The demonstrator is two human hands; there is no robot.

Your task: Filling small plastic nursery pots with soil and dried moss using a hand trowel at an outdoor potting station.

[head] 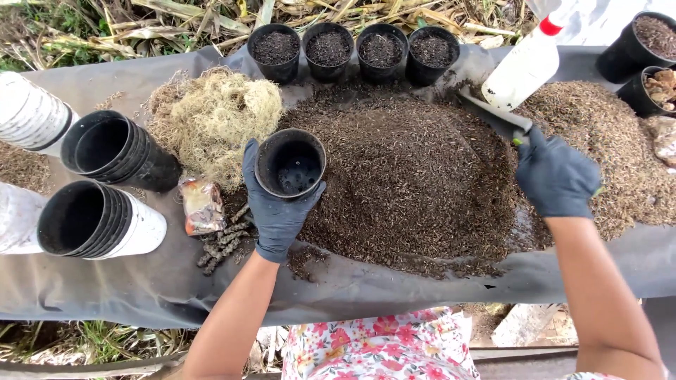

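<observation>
You hold an empty pot at the soil heap, a scoop in your other hand.

Your gloved left hand point(276, 211) has its grip closed round the small black plastic pot point(290, 163), mouth up beside the dark heap of potting mix point(408, 169) on the black-sheeted counter point(141, 281), handy for filling. Your gloved right hand point(556, 176) grips the flat dark scoop point(493, 116), blade on the heap's far edge.

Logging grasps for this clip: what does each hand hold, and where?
Left hand grips an empty black pot around its side wall. Right hand holds a trowel by its handle.
</observation>
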